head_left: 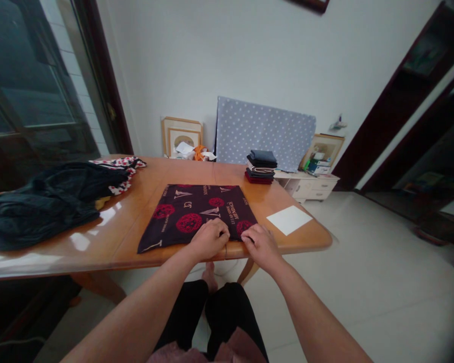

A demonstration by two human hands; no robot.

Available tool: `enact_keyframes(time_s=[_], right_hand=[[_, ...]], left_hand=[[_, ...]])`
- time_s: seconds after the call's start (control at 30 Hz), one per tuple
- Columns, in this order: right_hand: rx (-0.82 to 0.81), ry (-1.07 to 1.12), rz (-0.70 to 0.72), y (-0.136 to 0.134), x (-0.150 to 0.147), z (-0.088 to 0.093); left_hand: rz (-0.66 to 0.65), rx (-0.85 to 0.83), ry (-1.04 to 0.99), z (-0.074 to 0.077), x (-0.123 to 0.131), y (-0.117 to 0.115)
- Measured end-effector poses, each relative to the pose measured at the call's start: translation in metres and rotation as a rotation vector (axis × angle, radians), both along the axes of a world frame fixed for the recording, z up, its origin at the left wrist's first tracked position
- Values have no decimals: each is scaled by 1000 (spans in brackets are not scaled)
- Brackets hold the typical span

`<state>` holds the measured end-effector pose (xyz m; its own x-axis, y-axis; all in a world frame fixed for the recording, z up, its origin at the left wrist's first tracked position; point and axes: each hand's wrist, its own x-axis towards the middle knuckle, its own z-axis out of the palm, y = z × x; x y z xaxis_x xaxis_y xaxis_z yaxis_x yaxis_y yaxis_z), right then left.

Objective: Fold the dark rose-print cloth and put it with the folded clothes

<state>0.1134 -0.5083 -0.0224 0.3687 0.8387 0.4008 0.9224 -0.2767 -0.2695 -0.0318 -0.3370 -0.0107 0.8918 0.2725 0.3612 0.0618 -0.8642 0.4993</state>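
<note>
Dark printed cloth [196, 214] lies flat on wooden table [128, 237], spread square, near edge flush with table edge, likely for smoothing. Left hand [211, 238] and right hand [260, 242] curled onto cloth's near hem, fingers closed on fabric. Print: red medallions, pale lettering, "GT" readable, rest unclear. Right of cloth: white paper [289, 220]. Beyond cloth: folded stack [261, 167]. Left of cloth: black garment heap [49, 201].

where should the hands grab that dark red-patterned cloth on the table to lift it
Probably by the near hem, coming from the table's front edge. The dark patterned cloth lies flat and spread on the wooden table, so only its edges offer a pinch. The left hand and right hand already rest on that near edge; spreading them toward the two near corners would likely keep it from sagging.
</note>
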Motion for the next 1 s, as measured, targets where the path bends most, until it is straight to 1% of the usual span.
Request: enact_keyframes(time_s=[0.1, 0.23, 0.33, 0.43, 0.5, 0.6, 0.73, 0.83, 1.0], right_hand=[[-21, -14, 11, -7, 3, 0], [-23, -25, -27, -12, 2, 5], [-1, -61, -29, -9, -7, 11], [-17, -109, 28, -7, -20, 12], [-36, -126, 47, -9, -25, 10], [-29, -111, 14, -18, -21, 3], [64, -64, -105, -33, -3, -1], [142, -74, -176, -39, 6, -3], [122, -68, -108, -40, 8, -13]], left_hand=[[-5, 12, -35, 0, 0, 0], [-4, 21, -45, -1, 1, -1], [-8, 27, -49, -2, 1, -1], [0, 25, -38, -2, 0, -1], [11, 20, -29, -2, -1, -1], [21, 11, -20, -2, -1, -2], [23, 3, -17, -2, -1, -3], [28, 15, -20, -2, 0, -3], [65, 40, -9, 0, 2, -4]])
